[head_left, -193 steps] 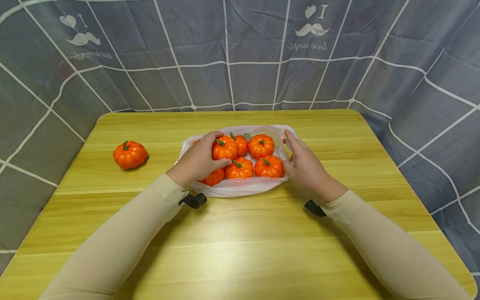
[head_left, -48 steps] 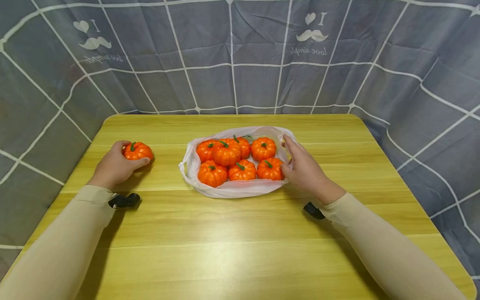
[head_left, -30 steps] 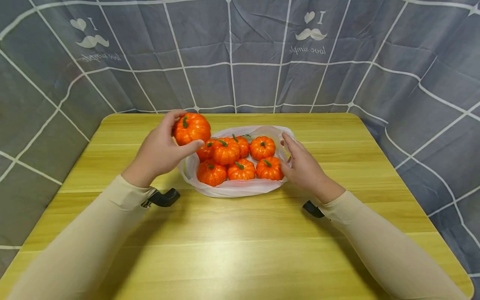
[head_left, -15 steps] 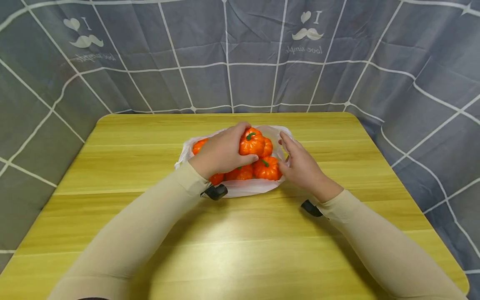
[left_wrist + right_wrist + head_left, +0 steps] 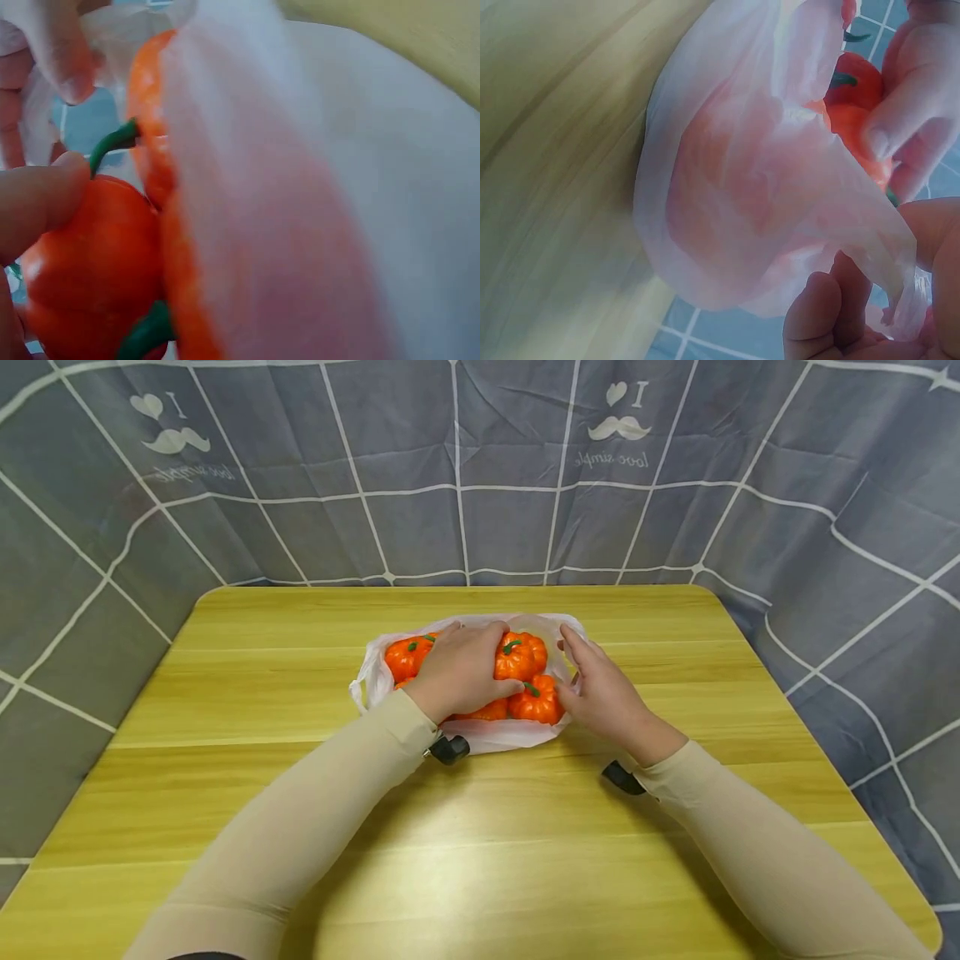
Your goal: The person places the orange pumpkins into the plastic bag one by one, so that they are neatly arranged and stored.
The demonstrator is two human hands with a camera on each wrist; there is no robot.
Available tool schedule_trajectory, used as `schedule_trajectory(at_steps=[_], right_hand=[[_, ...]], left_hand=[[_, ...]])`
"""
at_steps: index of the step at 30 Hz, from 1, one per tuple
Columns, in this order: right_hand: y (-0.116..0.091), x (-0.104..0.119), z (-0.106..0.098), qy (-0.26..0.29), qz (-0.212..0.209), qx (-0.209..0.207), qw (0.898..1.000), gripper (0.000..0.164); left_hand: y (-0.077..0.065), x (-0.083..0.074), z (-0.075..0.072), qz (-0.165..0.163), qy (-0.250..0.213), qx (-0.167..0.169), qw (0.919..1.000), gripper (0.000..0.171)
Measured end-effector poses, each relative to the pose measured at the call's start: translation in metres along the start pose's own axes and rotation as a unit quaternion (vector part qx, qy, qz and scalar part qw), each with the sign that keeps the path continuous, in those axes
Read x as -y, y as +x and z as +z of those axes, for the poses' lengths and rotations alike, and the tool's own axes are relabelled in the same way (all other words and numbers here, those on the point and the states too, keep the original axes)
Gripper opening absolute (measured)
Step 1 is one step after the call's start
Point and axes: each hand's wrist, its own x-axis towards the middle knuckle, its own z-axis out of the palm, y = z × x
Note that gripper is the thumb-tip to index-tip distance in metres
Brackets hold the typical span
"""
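Observation:
A thin white plastic bag (image 5: 495, 740) lies spread on the table, with several small orange pumpkins (image 5: 538, 700) with green stems inside it. My left hand (image 5: 467, 667) is over the bag's middle and grips a pumpkin (image 5: 521, 655) among the others; in the left wrist view its thumb (image 5: 41, 201) lies against a pumpkin (image 5: 94, 262) by the stem. At the bag's right end, my right hand (image 5: 606, 700) holds the rim; the right wrist view shows its fingers (image 5: 814, 315) curled at the plastic (image 5: 889, 247). Some pumpkins are hidden under my left hand.
The bag stands toward the back of a wooden table (image 5: 465, 852). A grey curtain (image 5: 420, 460) with white grid lines hangs behind and at both sides. Each wrist carries a small black camera (image 5: 624, 778). A loose bag handle (image 5: 358, 692) sticks out at the left.
My left hand picked up the lone pumpkin from the table's left side, carried it right, and lowered it into the bag. My right hand stayed at the bag's right rim.

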Motion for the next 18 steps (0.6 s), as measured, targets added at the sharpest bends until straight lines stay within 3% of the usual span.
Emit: schedule_trajectory(at_steps=[18], right_hand=[[-0.0018, -0.0003, 0.003, -0.006, -0.006, -0.003, 1.0, 0.083]], left_hand=[[-0.0001, -0.0014, 0.0065, -0.004, 0.048, 0.018, 0.9987, 0.076]])
